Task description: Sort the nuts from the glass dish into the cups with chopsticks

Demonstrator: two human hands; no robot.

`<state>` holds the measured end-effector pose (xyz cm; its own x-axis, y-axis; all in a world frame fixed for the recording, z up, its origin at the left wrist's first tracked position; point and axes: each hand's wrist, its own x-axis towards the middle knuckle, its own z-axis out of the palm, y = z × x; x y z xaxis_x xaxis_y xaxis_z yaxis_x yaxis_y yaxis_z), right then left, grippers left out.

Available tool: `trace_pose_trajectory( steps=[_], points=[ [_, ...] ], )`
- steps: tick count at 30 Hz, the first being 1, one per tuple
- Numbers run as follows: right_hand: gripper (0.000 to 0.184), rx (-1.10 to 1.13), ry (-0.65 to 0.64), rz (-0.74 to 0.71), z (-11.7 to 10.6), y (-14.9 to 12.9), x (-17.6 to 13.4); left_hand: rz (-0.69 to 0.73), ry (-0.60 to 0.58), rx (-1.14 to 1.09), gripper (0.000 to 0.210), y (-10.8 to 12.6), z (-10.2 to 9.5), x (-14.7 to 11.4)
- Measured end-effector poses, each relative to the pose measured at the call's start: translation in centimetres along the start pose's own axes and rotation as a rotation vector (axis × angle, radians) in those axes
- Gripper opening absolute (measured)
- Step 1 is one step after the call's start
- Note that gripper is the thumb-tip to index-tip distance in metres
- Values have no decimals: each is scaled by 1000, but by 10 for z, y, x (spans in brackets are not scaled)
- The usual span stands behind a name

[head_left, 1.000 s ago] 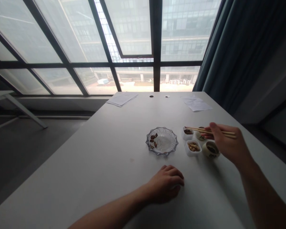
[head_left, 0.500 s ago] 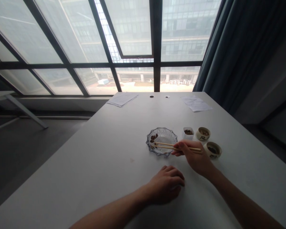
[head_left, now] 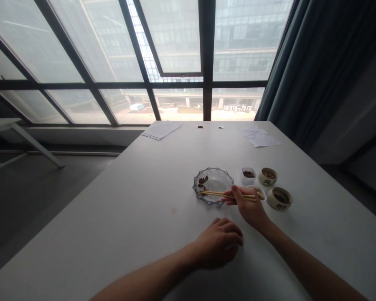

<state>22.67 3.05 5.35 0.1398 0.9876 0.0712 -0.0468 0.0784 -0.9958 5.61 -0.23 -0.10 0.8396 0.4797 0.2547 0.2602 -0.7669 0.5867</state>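
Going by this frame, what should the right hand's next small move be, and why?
Probably lift the pair of slim tan wooden chopsticks clear of the scalloped clear-glass dish: the right hand grips them with the tips close together over the dish's left side, beside small dark-brown pieces, and no piece shows clearly between the tips, though they are too small to be sure.

On the tabletop (head_left: 113,217), my left hand (head_left: 219,243) lies on my side of the glass dish (head_left: 218,181), with dried pieces (head_left: 201,182) in its left part. The chopsticks (head_left: 216,193) in my right hand (head_left: 247,205) point leftward over the dish. To its right stand a far tub (head_left: 248,180) and a near tub (head_left: 265,196); right of these, a far pot (head_left: 267,182) behind a near pot (head_left: 281,205). Beyond, a paper stack (head_left: 162,130) lies left, loose paper (head_left: 259,136) right.
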Motion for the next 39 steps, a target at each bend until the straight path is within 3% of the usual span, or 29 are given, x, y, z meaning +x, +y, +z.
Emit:
trace_pose_trajectory(
  steps=[3,7,12,15,17,21,25,32,35,39],
  points=[
    [63,-1,36,-6,-1,-6,1,-5,-2,2,21,0,0,0],
    [61,18,76,-55,-15,-36,3,-18,-28,12,19,0,0,0],
    [55,-98,266,-180,-57,-81,9,-29,-44,7,18,2,-2,1],
    [55,-225,390,-217,-85,-90,16,-30,-44,1,18,2,-2,1],
    [56,-289,400,-208,-98,-88,22,-30,-38,-5,19,2,-2,1],
    [53,-337,342,-208,-107,-81,26,-25,-30,-8,20,1,-1,0],
    [51,-293,299,-220,-92,-82,18,-26,-27,-5,19,1,-1,0],
    [53,-267,-252,-90,-49,-60,4,-27,-48,14,18,2,-2,1],
    [51,-331,-349,-105,-35,-46,3,-22,-43,23,19,2,-2,0],
    [53,-325,-356,-131,-25,-33,3,-24,-53,38,18,1,-1,1]
  ],
)
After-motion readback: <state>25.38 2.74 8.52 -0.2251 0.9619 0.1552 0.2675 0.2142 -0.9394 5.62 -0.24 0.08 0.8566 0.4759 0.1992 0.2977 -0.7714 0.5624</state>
